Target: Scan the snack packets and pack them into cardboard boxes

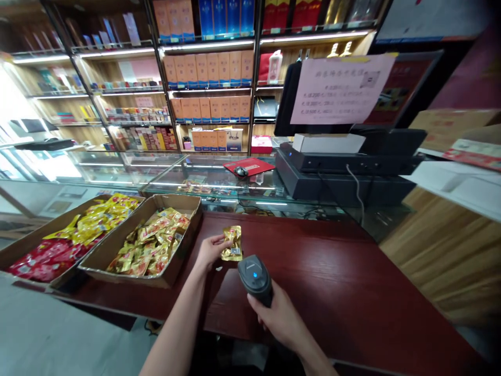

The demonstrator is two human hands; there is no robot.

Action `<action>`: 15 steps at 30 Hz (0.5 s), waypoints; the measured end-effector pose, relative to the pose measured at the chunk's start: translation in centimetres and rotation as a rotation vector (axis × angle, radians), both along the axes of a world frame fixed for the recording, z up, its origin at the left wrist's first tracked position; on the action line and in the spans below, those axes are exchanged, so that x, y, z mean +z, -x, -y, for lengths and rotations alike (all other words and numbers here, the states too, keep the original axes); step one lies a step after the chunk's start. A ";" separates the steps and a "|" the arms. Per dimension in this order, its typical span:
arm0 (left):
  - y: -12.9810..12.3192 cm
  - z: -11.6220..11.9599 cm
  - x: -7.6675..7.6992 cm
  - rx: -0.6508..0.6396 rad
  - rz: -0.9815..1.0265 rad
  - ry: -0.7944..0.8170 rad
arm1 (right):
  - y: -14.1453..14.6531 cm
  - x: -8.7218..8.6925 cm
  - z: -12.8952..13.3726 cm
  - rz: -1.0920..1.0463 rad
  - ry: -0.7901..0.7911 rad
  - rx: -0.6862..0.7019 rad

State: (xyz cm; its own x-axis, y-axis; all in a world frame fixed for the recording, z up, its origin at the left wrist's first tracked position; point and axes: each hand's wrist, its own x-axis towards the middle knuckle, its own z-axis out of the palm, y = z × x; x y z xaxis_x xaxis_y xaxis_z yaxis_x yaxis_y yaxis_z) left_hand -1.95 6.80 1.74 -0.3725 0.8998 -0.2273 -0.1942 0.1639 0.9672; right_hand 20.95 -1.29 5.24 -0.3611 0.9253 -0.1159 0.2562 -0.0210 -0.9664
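My left hand (211,251) pinches the left edge of a small gold snack packet (234,244) at the dark red tabletop (313,271). In my right hand (279,313) is a dark grey barcode scanner (254,277) with a blue light lit on its top. The scanner's head is just below and right of the packet, apart from it. Left of my left hand stands a cardboard box (168,279) holding several similar gold packets (151,243). Most of my right hand's fingers are hidden behind the scanner's handle.
Farther left, another cardboard box (11,248) holds yellow packets (105,216) and red packets (47,259). A glass display counter (168,175) runs behind the table, with a red mouse pad (256,166) and mouse (240,171). A monitor bearing a paper sign (336,91) stands back right.
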 end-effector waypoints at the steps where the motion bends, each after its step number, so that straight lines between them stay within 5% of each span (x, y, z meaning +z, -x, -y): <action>1: 0.2 0.2 0.2 0.014 0.009 0.004 | 0.2 0.0 0.0 0.011 0.003 0.014; 15: 0.4 0.5 1.5 0.057 0.071 0.026 | 1.6 0.1 -0.1 0.013 0.011 0.089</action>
State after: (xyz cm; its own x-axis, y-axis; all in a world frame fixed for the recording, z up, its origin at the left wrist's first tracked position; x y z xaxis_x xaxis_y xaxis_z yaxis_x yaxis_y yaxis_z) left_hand -2.35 6.31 3.23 -0.4054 0.8709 -0.2778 -0.2716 0.1754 0.9463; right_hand 19.37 -1.17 5.33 -0.4400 0.8884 -0.1310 0.2699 -0.0083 -0.9628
